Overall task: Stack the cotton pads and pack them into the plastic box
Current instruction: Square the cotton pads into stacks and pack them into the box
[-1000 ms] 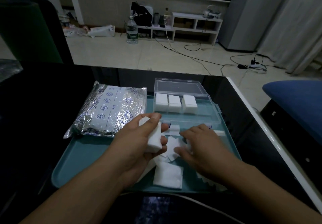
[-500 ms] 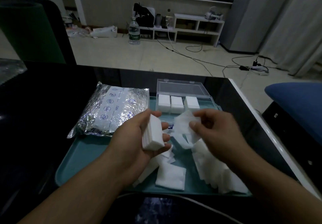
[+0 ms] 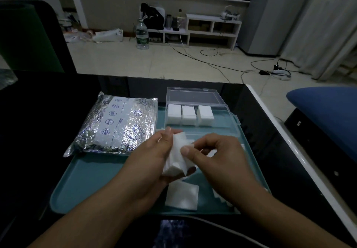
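Observation:
My left hand grips a stack of white cotton pads above the teal tray. My right hand pinches the top pad of that stack between thumb and fingers. A loose cotton pad lies flat on the tray below my hands, and several more loose pads show under my right wrist. The clear plastic box stands open at the tray's far right, with three upright pad stacks along its back wall.
A silver foil bag lies on the tray's far left. The tray sits on a black glossy table with a white right edge. A blue cushion is to the right. A white cable curves along the near table edge.
My right hand lifted pads off the tray and brought them onto the stack in my left hand. The stack rose slightly and the two hands now meet.

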Motion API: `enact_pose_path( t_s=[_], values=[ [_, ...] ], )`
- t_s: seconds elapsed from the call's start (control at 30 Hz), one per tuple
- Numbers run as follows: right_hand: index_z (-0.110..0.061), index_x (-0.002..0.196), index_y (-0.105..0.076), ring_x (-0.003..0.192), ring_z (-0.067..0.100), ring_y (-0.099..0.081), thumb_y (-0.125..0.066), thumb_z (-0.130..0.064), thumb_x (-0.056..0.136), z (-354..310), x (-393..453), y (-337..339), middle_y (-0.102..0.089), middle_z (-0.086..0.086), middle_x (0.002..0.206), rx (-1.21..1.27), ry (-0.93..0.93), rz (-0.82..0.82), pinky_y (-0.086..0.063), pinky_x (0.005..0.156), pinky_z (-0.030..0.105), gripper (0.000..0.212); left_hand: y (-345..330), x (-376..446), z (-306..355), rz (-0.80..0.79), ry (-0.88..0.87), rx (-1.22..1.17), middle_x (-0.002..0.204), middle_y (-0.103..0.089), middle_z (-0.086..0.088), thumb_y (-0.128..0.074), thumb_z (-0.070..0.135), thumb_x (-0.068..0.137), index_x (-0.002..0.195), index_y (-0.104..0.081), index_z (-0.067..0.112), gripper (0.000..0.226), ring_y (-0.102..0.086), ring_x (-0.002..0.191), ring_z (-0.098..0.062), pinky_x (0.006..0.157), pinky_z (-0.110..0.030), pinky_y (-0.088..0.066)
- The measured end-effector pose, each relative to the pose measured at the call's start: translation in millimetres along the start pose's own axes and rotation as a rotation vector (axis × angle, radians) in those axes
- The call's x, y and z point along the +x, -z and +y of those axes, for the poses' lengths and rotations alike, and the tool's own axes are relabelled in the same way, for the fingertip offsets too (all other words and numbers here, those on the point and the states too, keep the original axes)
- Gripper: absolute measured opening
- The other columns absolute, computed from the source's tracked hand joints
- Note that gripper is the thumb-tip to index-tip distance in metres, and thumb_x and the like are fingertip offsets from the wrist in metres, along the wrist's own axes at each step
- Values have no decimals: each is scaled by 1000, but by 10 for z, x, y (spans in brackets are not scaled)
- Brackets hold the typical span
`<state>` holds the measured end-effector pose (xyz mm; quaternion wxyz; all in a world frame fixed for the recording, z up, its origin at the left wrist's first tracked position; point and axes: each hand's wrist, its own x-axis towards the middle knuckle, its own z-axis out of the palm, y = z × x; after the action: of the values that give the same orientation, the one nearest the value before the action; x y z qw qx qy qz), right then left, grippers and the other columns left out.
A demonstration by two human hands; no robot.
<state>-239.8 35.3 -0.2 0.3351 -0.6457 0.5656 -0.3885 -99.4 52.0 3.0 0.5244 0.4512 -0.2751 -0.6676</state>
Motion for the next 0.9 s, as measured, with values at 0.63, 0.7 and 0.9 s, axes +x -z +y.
enact_pose_path(
  t_s=[0.63, 0.7, 0.9],
  values=[
    [-34, 108, -65, 90, 2, -64, -70, -28, 84, 1, 5, 47, -67, -15, 97, 64, 139, -78, -51, 72, 21, 26, 25, -7, 21, -65, 72, -110, 112, -71, -19, -61, 25, 83, 117, -65, 7, 39, -70, 84, -25, 75, -43, -58],
    [-39, 114, -62, 94, 3, -62, -73, -26, 83, -2, 23, 52, -66, -18, 102, 48, 180, -113, -53, 74, 29, 35, 8, -26, 19, -93, 66, -79, 113, -71, -18, -52, 21, 94, 116, -66, 10, 29, -70, 93, -28, 86, -47, -55],
    [-41, 116, -62, 85, 8, -59, -77, -15, 80, 7, 72, 148, -61, -14, 101, -10, 292, -175, -45, 65, 17, 47, -9, -69, 25, -115, 102, -25, 105, -72, -20, -51, 24, 94, 112, -67, 9, 28, -69, 86, -33, 61, -37, -60]
  ],
)
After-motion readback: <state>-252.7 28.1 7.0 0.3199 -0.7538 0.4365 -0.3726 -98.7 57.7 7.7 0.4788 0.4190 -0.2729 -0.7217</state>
